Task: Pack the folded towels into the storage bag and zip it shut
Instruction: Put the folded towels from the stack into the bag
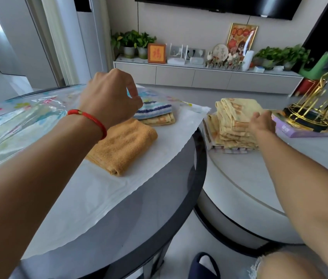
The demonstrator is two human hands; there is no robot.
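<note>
The storage bag (18, 125), clear plastic with a flower print over a white underside, lies across the dark round table. My left hand (108, 99), a red cord on its wrist, pinches the bag's clear upper layer at the mouth and holds it raised. Under that layer lie an orange towel (125, 143) and a blue striped towel (155, 110) on top of a yellow patterned one. A stack of yellow folded towels (233, 125) stands on the lower white table. My right hand (263, 122) is at the stack's right side, thumb on top, fingers curled round its far edge.
A gold wire rack (318, 109) on a dark base and a purple box (299, 131) sit right of the stack. The dark round table's rim (197, 158) overlaps the white table (259, 178). A slippered foot (205, 264) is on the floor below.
</note>
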